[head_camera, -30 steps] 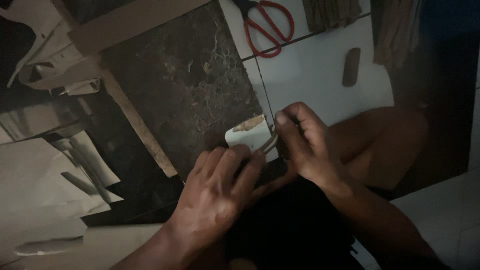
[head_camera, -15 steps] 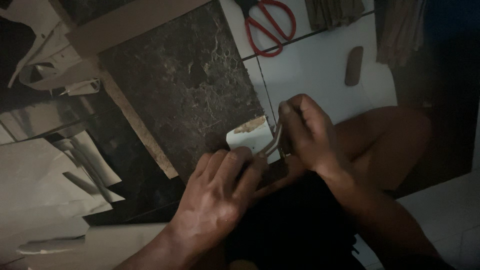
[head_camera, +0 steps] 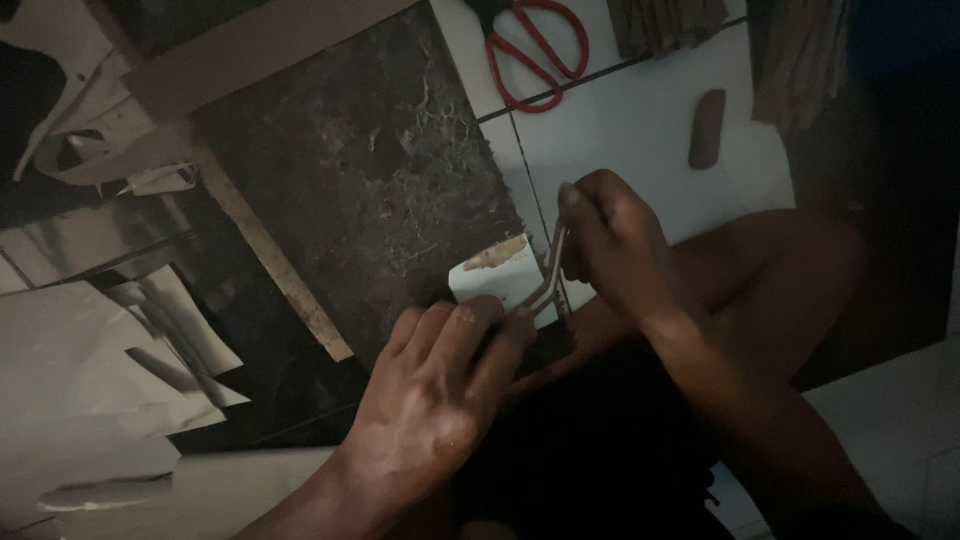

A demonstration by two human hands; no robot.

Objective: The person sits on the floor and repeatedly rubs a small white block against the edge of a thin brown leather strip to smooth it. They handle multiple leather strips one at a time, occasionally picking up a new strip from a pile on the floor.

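- Pale, cream-coloured material, a small block [head_camera: 497, 280] with a brown patch along its top edge, lies at the near corner of the dark marbled slab [head_camera: 370, 190], just ahead of your fingertips.
- Your left hand [head_camera: 435, 395] lies flat and spread, fingers pressing down on the block's near edge; it pins the piece rather than closing round it.
- Your right hand [head_camera: 615, 245] is curled tight on a slim metal tool [head_camera: 550, 275], two thin prongs like tweezers or small pliers, whose tips meet the block's right side just beside your left fingertips.
- The step in hand looks like working the block's edge with the tool while the other hand steadies it; whether the tips grip, cut or only touch cannot be told in this dim light.
- Any further move calls for the left hand to keep firm downward pressure and the tool tips to stay clear of those fingers, which sit very close.
- Beyond your right hand, red-handled scissors [head_camera: 535, 50] and a small brown oblong piece [head_camera: 706, 128] lie on the white tiles [head_camera: 640, 130].
- Left of your left hand, pale cut sheets [head_camera: 90, 370] are scattered.
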